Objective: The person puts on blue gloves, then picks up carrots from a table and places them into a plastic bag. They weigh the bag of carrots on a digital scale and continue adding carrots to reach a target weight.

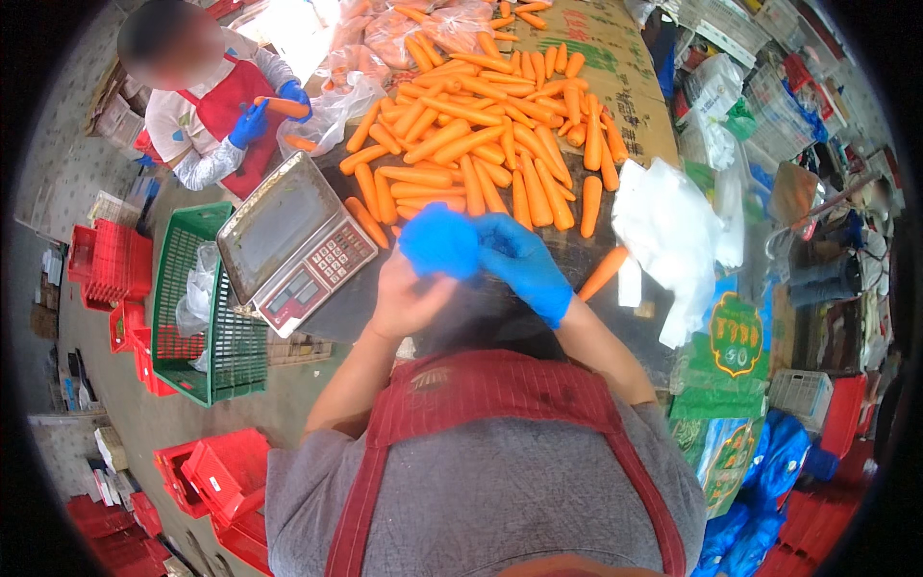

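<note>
My left hand (411,296) is bare and holds a bunched blue glove (440,241) before my chest. Right beside it is my right hand (523,263), in a blue glove, its fingertips at the edge of the bunched one; whether they grip it is unclear. A large heap of carrots (469,137) lies on the dark table (497,310) just beyond both hands. One single carrot (604,272) lies to the right of my right hand, beside white plastic bags (667,223). To the left of my hands sits a digital scale (296,245) with a bare metal pan.
A co-worker (216,108) in blue gloves holds a carrot at the far left of the table. Bagged carrots (411,32) lie behind the heap. A green plastic crate (238,353) stands left of the scale, with red crates (231,476) on the floor.
</note>
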Available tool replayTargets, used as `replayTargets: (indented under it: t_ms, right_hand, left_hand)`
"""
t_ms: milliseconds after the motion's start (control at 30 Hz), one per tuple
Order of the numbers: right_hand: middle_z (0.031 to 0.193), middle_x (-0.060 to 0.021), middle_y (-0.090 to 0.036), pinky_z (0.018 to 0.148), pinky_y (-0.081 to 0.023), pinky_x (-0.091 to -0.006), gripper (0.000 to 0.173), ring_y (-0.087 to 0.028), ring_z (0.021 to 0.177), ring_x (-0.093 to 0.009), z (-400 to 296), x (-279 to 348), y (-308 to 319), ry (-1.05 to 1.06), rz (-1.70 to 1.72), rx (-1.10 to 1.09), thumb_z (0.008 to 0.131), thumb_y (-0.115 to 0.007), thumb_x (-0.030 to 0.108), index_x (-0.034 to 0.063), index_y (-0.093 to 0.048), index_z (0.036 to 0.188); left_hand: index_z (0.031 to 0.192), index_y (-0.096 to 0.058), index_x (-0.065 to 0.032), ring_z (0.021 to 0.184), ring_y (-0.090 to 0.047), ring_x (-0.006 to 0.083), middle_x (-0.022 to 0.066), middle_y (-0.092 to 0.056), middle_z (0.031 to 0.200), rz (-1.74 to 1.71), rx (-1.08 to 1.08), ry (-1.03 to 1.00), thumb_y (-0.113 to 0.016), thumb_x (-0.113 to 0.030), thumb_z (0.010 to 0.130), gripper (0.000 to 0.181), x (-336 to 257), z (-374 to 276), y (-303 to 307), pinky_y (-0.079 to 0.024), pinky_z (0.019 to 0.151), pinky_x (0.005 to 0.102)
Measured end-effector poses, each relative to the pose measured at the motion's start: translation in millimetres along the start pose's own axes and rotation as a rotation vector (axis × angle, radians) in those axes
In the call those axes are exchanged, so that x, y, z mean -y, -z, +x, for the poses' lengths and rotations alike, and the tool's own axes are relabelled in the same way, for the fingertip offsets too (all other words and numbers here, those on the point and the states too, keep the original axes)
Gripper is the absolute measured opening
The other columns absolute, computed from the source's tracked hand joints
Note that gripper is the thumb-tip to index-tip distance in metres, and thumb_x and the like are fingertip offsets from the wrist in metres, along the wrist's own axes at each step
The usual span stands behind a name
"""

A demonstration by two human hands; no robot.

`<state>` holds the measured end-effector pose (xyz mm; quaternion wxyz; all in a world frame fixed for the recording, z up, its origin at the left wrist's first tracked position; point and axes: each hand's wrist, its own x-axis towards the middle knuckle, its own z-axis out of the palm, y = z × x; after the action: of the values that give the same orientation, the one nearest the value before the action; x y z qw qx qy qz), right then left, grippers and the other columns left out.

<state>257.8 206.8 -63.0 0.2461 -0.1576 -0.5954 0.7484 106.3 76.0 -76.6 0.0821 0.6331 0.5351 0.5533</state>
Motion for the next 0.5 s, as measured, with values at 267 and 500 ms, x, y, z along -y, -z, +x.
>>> replayTargets:
  t_ms: [267,500]
  right_hand:
    - [0.089,-0.0042,-0.062,0.076,-0.047,-0.0251,0.01,-0.059,0.082,-0.011,6.4,-5.1,9.1,-0.064,0.171,-0.03,0.089,-0.062,0.01,0.0029,-0.061,0.095]
    - [0.093,-0.0037,-0.062,0.075,-0.047,-0.0249,0.011,-0.058,0.082,-0.01,5.4,-9.4,2.6,0.128,-0.14,-0.231,0.089,-0.064,0.012,0.004,-0.064,0.097]
  left_hand:
    - [0.117,-0.055,-0.0039,0.12,-0.051,0.0274,0.0111,-0.057,0.123,-1.108,-0.342,0.424,-0.059,-0.02,0.09,0.031,-8.3,-6.1,-12.9,-0.035,0.106,0.0434]
    - [0.125,-0.05,-0.0052,0.121,-0.05,0.0337,0.014,-0.053,0.131,-1.57,-0.457,0.606,-0.056,-0.027,0.091,0.041,-19.1,2.4,-12.3,-0.038,0.103,0.0458]
